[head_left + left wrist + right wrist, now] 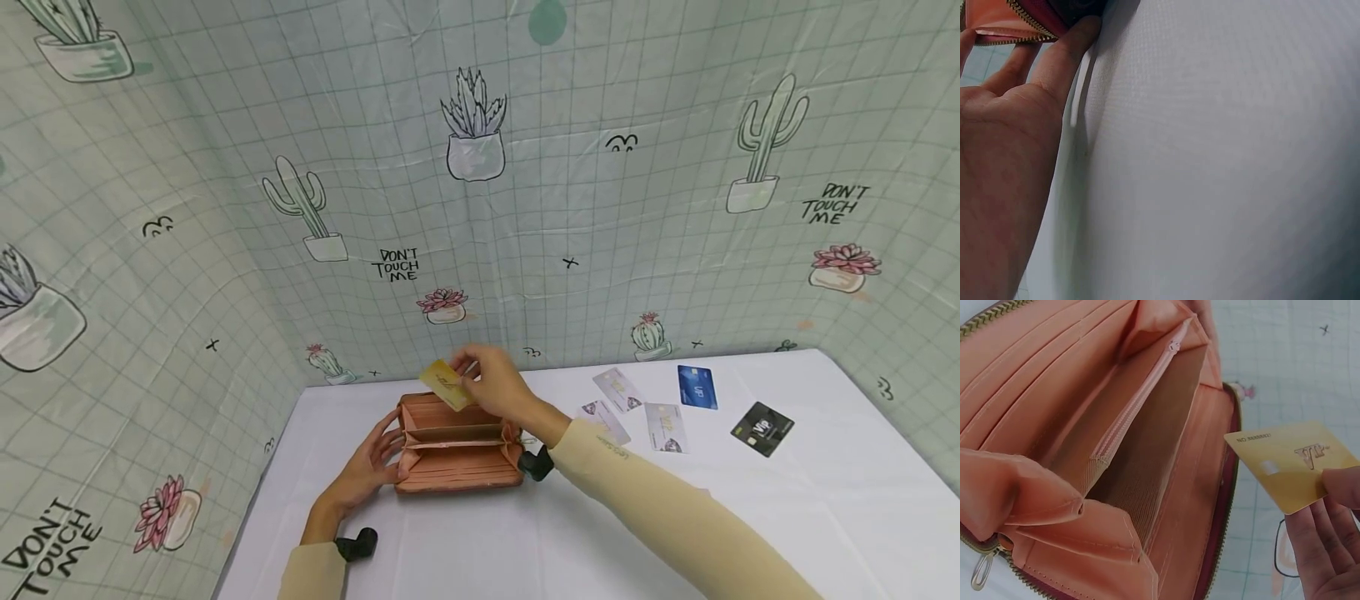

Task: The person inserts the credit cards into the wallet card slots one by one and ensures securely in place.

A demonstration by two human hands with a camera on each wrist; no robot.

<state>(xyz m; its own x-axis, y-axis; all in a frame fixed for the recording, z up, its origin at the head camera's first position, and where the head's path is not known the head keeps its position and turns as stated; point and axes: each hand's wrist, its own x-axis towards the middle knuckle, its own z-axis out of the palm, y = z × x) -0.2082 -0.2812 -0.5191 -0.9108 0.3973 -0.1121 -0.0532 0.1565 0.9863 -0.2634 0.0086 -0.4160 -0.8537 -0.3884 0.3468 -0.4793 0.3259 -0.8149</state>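
Observation:
An orange-pink zip-around wallet (459, 479) stands spread wide on the white table, its card slots, pleated sides and zipped middle divider (1141, 403) showing. My left hand (363, 468) grips the wallet's left side, thumb toward the front and fingers farther back. In the left wrist view, only a corner of the wallet with its brass zip (1030, 19) appears at the fingertips. My right hand (495, 383) pinches a gold VIP card (444, 385) between thumb and fingers. That card is above the wallet's back edge, outside the pockets; the right wrist view shows its printed face.
Right of the wallet lie three pale VIP cards (666, 427), a blue VIP card (697, 387) and a black VIP card (762, 428). A zip pull (984, 572) hangs at the wallet's right end. Behind the table (465, 550) rises a cactus-print cloth (525, 208).

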